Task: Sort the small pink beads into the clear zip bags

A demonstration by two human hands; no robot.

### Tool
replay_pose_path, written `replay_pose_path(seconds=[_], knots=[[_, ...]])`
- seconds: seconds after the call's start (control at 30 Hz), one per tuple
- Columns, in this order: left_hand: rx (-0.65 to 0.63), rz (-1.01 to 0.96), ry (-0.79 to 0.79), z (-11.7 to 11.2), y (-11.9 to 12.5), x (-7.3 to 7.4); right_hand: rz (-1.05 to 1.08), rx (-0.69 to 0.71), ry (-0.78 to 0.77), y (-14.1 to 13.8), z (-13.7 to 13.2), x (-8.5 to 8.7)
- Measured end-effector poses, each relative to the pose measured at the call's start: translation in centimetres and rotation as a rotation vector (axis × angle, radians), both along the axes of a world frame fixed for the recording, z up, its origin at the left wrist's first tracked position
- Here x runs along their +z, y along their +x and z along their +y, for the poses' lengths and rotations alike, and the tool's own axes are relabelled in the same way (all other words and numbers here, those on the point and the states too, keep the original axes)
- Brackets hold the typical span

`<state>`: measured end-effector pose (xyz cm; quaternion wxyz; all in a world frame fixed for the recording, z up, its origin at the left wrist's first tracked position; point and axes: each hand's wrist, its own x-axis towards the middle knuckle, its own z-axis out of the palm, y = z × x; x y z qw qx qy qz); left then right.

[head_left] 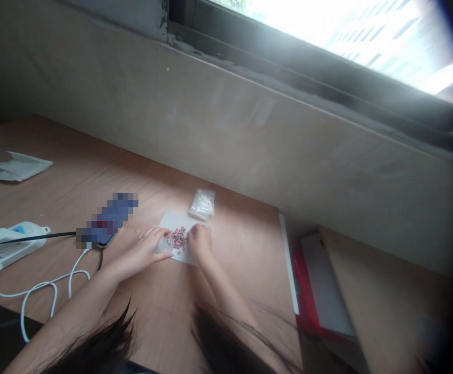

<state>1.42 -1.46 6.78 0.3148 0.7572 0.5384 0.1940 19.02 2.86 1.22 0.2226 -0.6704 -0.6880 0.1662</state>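
Note:
Several small pink bead-like pieces (179, 237), some with dark bits among them, lie in a heap on a white sheet of paper (182, 258). My left hand (153, 245) is on the left of the heap, its thumb and fingers curved around a small clear plastic bag (164, 244). At the right edge of the heap is my right hand (200, 242), fingers pinched together over the paper. What it pinches, if anything, is hidden. Behind the paper rests a clear plastic packet (203, 203).
Left of my hands lies a phone (111, 218), blurred out, with a white cable (55, 283). A white power strip (8, 246) and a torn paper packet (16, 167) are farther left. Past the table's right edge sits a red folder (306, 291). A wall and window stand behind.

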Motion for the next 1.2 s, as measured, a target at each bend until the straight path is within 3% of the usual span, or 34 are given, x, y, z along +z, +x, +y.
replay_pose_path(seconds=[0.17,0.33,0.5,0.57,0.87,1.07,1.2], knots=[[0.028,0.005,-0.007,0.2,-0.3,-0.1,0.077,-0.018,-0.026,-0.4,0.1,1.0],[0.045,0.008,0.017,0.8,-0.2,-1.1,0.370,0.154,-0.112,-1.7,-1.0,3.0],[0.052,-0.003,0.037,1.0,-0.3,-1.5,0.067,-0.058,-0.129,-2.2,-0.7,2.8],[0.052,-0.022,0.040,1.0,-0.5,-1.5,-0.023,-0.077,-0.178,-2.2,-0.4,2.2],[0.015,-0.069,0.029,1.1,-1.1,-1.7,0.074,-0.132,-0.364,-2.6,0.5,1.9],[0.032,-0.104,0.020,1.2,-1.3,-1.7,0.267,-0.162,-0.294,-2.4,0.5,3.1],[0.082,-0.156,0.026,1.2,-1.1,-1.8,0.433,0.018,-0.203,-2.9,-1.2,5.1]])
